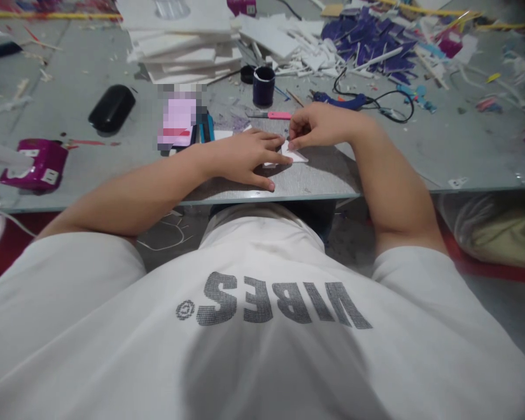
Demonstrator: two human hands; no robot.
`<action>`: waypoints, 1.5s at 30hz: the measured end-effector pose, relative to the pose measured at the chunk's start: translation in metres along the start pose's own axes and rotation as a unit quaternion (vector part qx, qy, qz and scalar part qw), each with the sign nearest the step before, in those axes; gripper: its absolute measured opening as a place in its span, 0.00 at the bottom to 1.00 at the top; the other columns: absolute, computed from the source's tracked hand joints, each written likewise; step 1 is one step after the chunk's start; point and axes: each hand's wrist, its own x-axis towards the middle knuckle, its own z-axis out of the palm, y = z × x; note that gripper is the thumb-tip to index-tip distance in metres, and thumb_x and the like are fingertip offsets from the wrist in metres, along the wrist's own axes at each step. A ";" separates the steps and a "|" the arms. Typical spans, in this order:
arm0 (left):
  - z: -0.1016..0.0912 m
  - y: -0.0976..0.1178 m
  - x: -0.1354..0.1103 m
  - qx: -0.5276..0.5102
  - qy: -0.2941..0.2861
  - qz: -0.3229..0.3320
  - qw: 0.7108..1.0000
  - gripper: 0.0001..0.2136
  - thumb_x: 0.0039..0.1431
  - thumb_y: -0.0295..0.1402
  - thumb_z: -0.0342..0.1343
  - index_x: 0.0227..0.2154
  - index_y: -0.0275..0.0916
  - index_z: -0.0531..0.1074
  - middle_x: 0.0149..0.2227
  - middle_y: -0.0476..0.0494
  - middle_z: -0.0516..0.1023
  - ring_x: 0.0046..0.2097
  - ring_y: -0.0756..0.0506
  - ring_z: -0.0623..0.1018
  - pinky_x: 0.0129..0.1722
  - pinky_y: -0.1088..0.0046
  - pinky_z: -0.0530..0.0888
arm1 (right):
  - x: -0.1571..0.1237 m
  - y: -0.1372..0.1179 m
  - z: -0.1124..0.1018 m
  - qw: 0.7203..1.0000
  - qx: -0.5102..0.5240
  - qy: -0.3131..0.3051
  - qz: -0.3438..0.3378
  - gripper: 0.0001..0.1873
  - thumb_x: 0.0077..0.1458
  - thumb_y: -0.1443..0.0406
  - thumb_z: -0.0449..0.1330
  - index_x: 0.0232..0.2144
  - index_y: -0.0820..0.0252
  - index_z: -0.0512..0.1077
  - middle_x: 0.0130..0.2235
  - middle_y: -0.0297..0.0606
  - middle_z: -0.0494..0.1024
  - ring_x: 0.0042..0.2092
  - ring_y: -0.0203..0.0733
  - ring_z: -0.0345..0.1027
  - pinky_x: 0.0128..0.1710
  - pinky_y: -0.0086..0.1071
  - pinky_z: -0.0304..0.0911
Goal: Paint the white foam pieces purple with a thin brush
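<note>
My left hand (245,157) lies flat on the grey table, fingers stretched out, pressing down a small white piece (298,156) near the front edge. My right hand (317,125) meets it from the right, fingers curled and pinched on the upper edge of that same white piece. Most of the piece is hidden under the fingers. A pink-handled cutter (275,115) lies just beyond the hands.
A dark round cup (263,85), a blue glue gun (339,101) with a black cable, a stack of white foam boards (188,52), purple scraps (367,41), a black case (111,108) and a magenta box (37,165) lie on the table (464,146).
</note>
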 end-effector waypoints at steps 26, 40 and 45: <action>0.000 -0.001 0.000 -0.009 -0.001 -0.003 1.000 0.37 0.77 0.60 0.66 0.82 0.53 0.76 0.86 0.29 0.72 0.88 0.20 0.64 0.84 0.37 0.62 | -0.004 -0.001 -0.003 1.000 0.011 0.004 -0.003 0.17 0.67 0.50 0.78 0.40 0.52 0.79 0.36 0.35 0.81 0.43 0.44 0.70 0.45 0.41 0.62; 0.001 -0.001 0.000 -0.007 -0.003 -0.008 1.000 0.37 0.77 0.59 0.66 0.82 0.55 0.76 0.85 0.30 0.73 0.88 0.20 0.64 0.84 0.35 0.61 | -0.004 0.010 -0.006 1.000 0.011 -0.002 0.001 0.25 0.60 0.40 0.79 0.41 0.46 0.77 0.38 0.35 0.82 0.43 0.48 0.70 0.47 0.46 0.65; 0.002 -0.001 0.000 -0.009 0.006 -0.009 1.000 0.36 0.76 0.61 0.66 0.82 0.58 0.77 0.84 0.32 0.75 0.87 0.22 0.66 0.84 0.40 0.62 | -0.004 0.008 -0.006 1.000 0.014 -0.004 0.001 0.25 0.58 0.41 0.81 0.42 0.48 0.78 0.39 0.37 0.82 0.44 0.48 0.71 0.48 0.47 0.67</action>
